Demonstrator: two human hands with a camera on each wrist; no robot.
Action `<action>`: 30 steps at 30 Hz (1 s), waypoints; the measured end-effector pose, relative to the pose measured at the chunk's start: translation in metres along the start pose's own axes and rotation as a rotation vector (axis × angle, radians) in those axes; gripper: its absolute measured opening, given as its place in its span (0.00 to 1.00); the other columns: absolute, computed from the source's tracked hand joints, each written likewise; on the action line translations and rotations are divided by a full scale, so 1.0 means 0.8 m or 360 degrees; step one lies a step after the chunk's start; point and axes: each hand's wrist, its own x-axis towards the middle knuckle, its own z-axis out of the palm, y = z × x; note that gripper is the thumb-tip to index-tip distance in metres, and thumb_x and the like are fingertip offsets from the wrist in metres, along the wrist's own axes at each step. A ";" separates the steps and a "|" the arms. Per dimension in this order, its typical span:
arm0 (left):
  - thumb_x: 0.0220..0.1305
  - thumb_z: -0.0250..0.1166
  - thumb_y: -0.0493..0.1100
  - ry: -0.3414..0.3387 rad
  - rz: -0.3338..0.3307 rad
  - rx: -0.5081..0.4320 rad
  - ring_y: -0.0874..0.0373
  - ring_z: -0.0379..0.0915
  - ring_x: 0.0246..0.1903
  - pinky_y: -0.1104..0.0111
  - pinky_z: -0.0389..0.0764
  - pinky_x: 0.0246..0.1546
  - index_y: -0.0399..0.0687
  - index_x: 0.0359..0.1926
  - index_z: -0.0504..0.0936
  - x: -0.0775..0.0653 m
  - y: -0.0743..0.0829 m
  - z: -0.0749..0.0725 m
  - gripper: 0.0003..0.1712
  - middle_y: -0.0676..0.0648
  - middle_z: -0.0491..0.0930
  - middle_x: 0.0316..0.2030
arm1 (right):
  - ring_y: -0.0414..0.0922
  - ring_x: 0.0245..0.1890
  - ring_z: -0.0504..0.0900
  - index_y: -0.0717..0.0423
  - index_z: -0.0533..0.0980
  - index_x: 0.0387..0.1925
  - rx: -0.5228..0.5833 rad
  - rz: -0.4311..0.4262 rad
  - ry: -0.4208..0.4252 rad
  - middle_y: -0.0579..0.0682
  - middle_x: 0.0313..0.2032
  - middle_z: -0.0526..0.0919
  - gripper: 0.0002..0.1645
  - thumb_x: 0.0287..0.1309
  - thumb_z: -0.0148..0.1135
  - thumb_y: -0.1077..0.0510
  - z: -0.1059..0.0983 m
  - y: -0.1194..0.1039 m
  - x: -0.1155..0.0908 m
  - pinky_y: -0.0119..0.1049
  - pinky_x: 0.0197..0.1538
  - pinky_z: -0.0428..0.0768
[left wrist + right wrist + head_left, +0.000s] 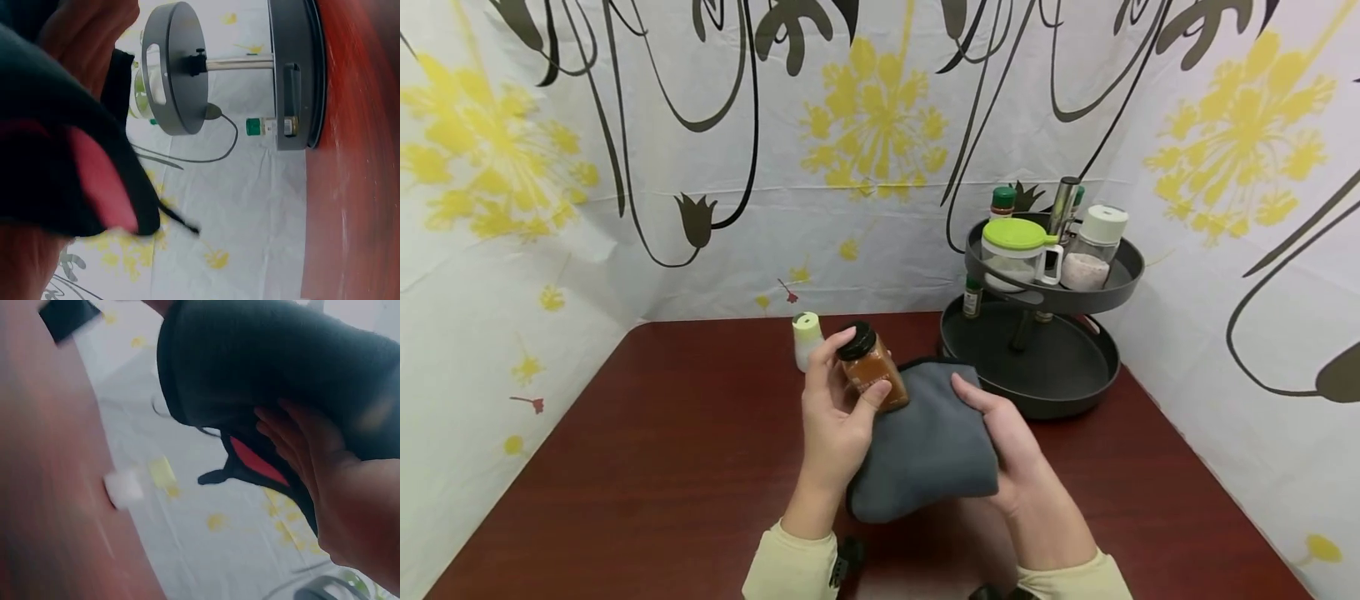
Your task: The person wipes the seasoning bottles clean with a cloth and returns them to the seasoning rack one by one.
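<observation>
In the head view my left hand grips a square spice jar with a black lid and orange-brown contents, tilted above the table. My right hand holds a folded grey cloth with black edging, its thumb on the front face. The cloth's left side overlaps the lower part of the jar's area, close by the left thumb. From the right wrist, the fingers lie under the dark cloth, where a pink patch shows below. The left wrist view also shows the cloth; the jar is hidden there.
A two-tier dark grey turntable rack stands at the back right. Its upper tray carries a green-lidded container, a white-lidded jar and green-capped bottles. A shaker with a pale green lid stands near the table's back edge. Patterned fabric surrounds the dark red table.
</observation>
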 end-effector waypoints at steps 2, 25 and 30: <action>0.60 0.65 0.28 0.0022 -0.0035 -0.0004 0.52 0.75 0.58 0.65 0.81 0.53 0.46 0.69 0.61 -0.002 -0.001 -0.002 0.38 0.45 0.71 0.61 | 0.38 0.43 0.84 0.47 0.65 0.59 0.0025 -0.0049 0.0045 0.42 0.44 0.80 0.22 0.72 0.48 0.41 -0.004 -0.008 -0.001 0.35 0.49 0.83; 0.60 0.65 0.28 0.0046 -0.0051 -0.0028 0.51 0.74 0.59 0.66 0.80 0.53 0.45 0.69 0.60 -0.009 0.001 -0.002 0.39 0.45 0.70 0.63 | 0.35 0.55 0.78 0.41 0.56 0.70 -0.0063 -0.0140 0.0286 0.38 0.58 0.73 0.32 0.71 0.48 0.38 -0.003 0.001 0.008 0.35 0.60 0.77; 0.61 0.65 0.29 -0.0021 0.0008 -0.0026 0.51 0.75 0.58 0.64 0.80 0.54 0.45 0.70 0.60 -0.006 0.003 0.006 0.38 0.43 0.72 0.62 | 0.38 0.59 0.77 0.44 0.54 0.73 -0.0052 -0.0048 0.0181 0.42 0.62 0.73 0.35 0.72 0.46 0.36 0.004 0.010 0.014 0.38 0.63 0.76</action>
